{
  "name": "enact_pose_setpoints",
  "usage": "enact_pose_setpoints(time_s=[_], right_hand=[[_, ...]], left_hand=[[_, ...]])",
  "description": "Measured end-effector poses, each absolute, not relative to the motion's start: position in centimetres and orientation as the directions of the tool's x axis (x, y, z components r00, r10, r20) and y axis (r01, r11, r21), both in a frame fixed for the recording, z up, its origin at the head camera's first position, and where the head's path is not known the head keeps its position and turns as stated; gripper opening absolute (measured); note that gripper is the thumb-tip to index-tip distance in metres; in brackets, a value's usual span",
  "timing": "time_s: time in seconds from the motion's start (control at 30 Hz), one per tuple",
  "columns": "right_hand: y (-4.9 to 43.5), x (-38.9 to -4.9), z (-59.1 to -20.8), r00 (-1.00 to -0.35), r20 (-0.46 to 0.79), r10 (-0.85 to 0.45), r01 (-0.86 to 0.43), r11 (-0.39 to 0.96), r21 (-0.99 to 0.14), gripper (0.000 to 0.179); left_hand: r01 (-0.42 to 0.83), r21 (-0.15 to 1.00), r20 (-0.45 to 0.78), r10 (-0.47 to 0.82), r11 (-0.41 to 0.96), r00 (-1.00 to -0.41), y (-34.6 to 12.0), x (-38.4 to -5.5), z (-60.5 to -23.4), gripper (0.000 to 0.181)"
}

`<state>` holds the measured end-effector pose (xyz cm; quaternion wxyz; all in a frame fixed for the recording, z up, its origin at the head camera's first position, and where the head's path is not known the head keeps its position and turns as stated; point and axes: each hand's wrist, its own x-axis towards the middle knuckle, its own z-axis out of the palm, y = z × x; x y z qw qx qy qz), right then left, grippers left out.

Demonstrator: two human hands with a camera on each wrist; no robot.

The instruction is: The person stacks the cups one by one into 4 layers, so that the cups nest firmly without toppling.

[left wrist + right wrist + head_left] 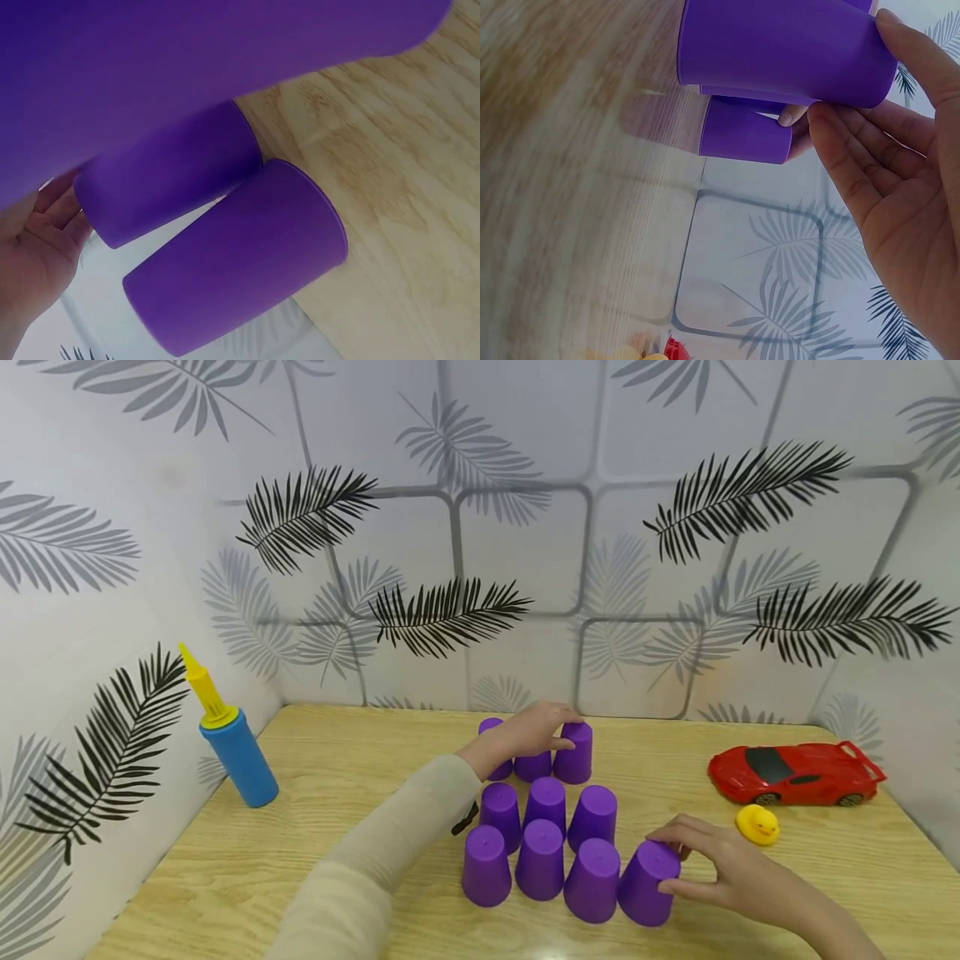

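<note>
Purple cups stand upside down on the table in three rows. At the back row's right end, my left hand [534, 731] grips a purple cup [573, 756], thumb on its near side and fingers over the top. My left forearm partly covers the other two back cups. Three cups, including a purple cup [592, 818], make up the middle row. My right hand [723, 867] pinches the rightmost front cup [647, 885] between thumb and fingers near its base end. That cup sits right beside its neighbour [592, 881]. A large purple cup [187, 67] fills the top of the left wrist view.
A red toy car [795, 774] and a yellow rubber duck [758, 824] are at the right. On the left stands a blue and yellow hand pump [242, 760]. A patterned wall [525, 552] borders the wooden table [360, 743] behind. A small black object [466, 819] shows beside my left sleeve.
</note>
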<state>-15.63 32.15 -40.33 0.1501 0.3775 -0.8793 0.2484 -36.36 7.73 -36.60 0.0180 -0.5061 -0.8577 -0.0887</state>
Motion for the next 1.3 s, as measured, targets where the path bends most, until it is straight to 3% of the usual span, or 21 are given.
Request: enact_pose_setpoints(time_s=[0.13,0.3,0.6,0.77,0.93,1.3], right_hand=[[31.9,-15.7,-40.2,-0.666,0.451,-0.595,-0.743,0.584,-0.326,0.04],[32.2,-15.9,-39.9,-0.672,0.449,-0.589,-0.738,0.582,-0.341,0.042],[34.4,-17.4,-40.0,-0.678,0.592,-0.437,-0.684,0.669,-0.29,0.055],[35.4,-18.6,-40.4,-0.741,0.612,-0.277,-0.564,0.752,-0.342,0.051],[35.5,-20.1,-41.0,-0.768,0.619,-0.166,-0.505,0.751,-0.426,0.047],[33.8,-24.2,-42.1,-0.8,0.584,-0.134,-0.49,0.707,-0.509,0.042]], left_hand=[[0.852,0.154,0.106,0.849,0.5,-0.518,7.0,-36.5,-36.6,0.046],[0.795,0.274,0.122,0.8,0.541,-0.587,5.1,-36.3,-35.8,0.051],[0.733,0.445,0.363,0.645,0.514,-0.673,-1.5,-33.2,-34.7,0.052],[0.751,0.461,0.451,0.604,0.473,-0.657,-4.7,-30.8,-35.9,0.049],[0.796,0.415,0.512,0.61,0.44,-0.604,-6.7,-28.3,-37.0,0.047],[0.827,0.409,0.476,0.682,0.387,-0.555,-8.9,-23.5,-38.8,0.05]])
